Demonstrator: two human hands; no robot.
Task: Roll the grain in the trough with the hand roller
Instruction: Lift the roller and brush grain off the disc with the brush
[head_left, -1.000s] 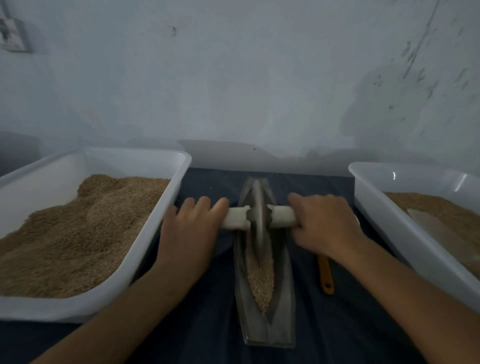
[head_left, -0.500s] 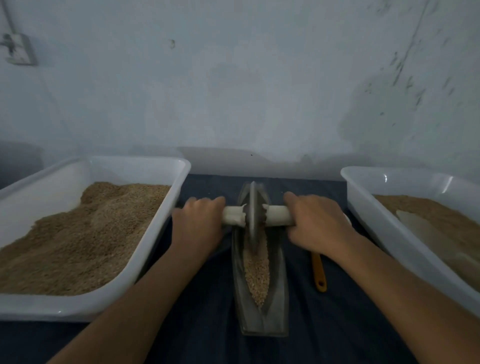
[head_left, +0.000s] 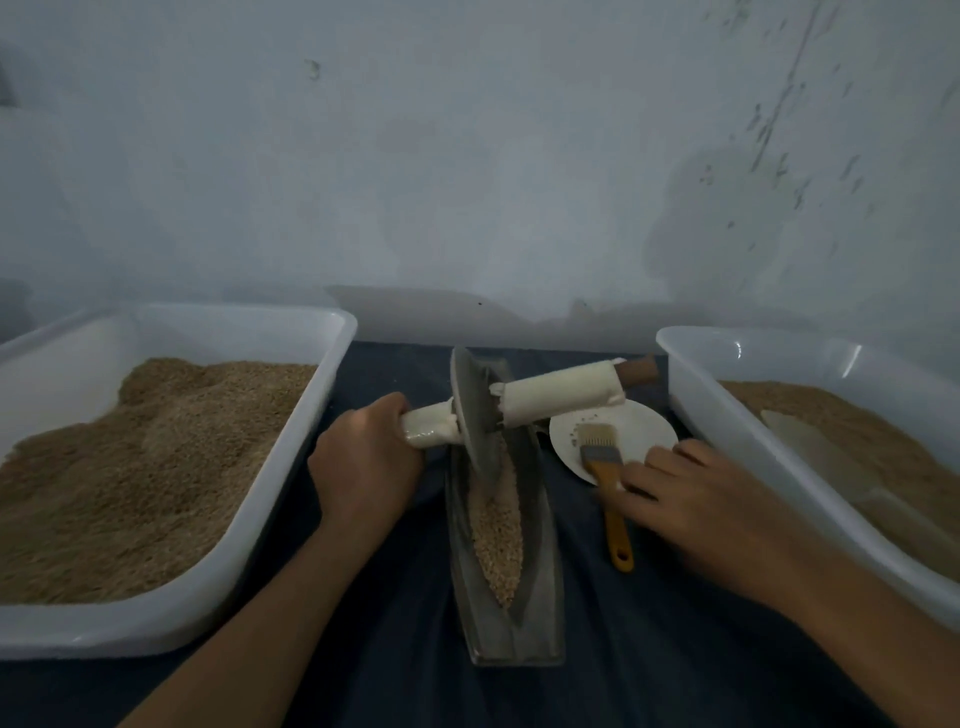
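A narrow metal trough lies lengthwise on the dark cloth, with tan grain along its groove. The hand roller, a metal disc on a white-wrapped axle, stands tilted at the trough's far end, its right handle raised. My left hand grips the left handle. My right hand is off the roller, fingers relaxed, touching the orange handle of a small brush to the right of the trough.
A white tub heaped with grain stands on the left. Another white tub with grain and a pale scoop stands on the right. A small white dish lies under the brush bristles. A wall closes off the back.
My right hand has let go of the roller's right handle and dropped to the brush. The roller has tilted, right end up, held by my left hand alone.
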